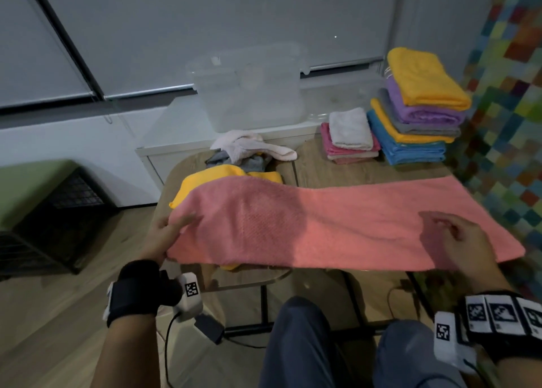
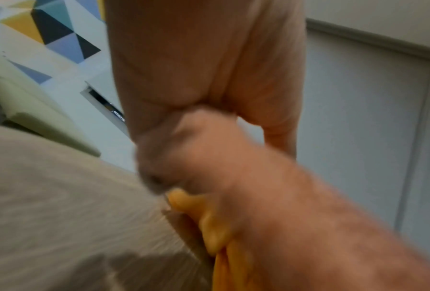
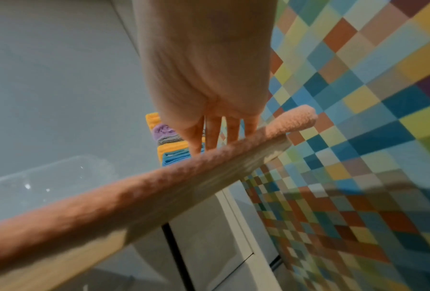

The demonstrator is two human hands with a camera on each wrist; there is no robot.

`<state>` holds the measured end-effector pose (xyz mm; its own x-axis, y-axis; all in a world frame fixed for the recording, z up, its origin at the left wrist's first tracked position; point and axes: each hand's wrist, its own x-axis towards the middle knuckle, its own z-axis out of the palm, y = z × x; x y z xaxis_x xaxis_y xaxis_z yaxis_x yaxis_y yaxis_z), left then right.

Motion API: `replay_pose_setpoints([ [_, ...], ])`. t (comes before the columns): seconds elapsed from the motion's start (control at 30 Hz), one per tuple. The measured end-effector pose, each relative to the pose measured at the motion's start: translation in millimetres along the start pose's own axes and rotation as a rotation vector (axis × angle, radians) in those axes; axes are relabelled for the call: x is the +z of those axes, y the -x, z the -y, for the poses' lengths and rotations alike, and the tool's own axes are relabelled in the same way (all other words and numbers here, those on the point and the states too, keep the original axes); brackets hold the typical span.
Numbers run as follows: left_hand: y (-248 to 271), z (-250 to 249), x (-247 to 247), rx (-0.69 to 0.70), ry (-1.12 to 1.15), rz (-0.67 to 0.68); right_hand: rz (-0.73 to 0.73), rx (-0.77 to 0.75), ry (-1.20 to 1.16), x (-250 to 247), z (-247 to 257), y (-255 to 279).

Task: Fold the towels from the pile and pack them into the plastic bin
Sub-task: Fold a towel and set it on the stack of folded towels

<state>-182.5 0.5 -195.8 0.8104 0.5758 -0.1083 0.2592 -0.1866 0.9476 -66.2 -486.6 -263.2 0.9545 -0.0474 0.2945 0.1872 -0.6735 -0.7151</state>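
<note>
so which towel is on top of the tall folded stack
The orange-yellow towel, sitting on the purple towel. A second orange-yellow one lies lower in that stack, between the grey and blue; the white towel tops the separate shorter stack.

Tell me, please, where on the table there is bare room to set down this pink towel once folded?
Bare wood shows on the table between the unfolded pile and the small pink-and-white stack. The far right is crowded by the tall stack; the pink towel covers the near side.
</note>
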Motion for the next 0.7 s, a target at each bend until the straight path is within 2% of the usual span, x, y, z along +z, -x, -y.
replay_pose_setpoints([
  [0.07,-7,-3,-4,0.042,-0.03,-0.009,-0.098,-0.007,0.147,-6,-4,-4],
  [0.27,-16,-4,-30,0.043,-0.103,-0.036,-0.118,-0.111,0.286,6,-22,-4],
  [0.3,-16,-5,-32,0.019,-0.112,-0.006,-0.118,-0.119,0.292,6,-23,-3],
  [0.4,-19,-10,-26,-0.203,0.024,0.24,-0.131,-0.105,0.275,-1,-21,-7],
  [0.43,-19,-13,-20,-0.228,0.059,0.257,-0.149,-0.081,0.272,-4,-20,-10],
  [0.5,-23,-20,-8,-0.16,0.02,0.144,-0.188,0.021,0.303,-11,-20,-16],
  [0.57,-22,-25,-3,-0.005,-0.019,0.014,-0.187,0.099,0.357,-14,-19,-18],
  [0.7,-19,-36,-6,0.238,0.066,-0.074,-0.149,0.141,0.415,-9,-10,-14],
])
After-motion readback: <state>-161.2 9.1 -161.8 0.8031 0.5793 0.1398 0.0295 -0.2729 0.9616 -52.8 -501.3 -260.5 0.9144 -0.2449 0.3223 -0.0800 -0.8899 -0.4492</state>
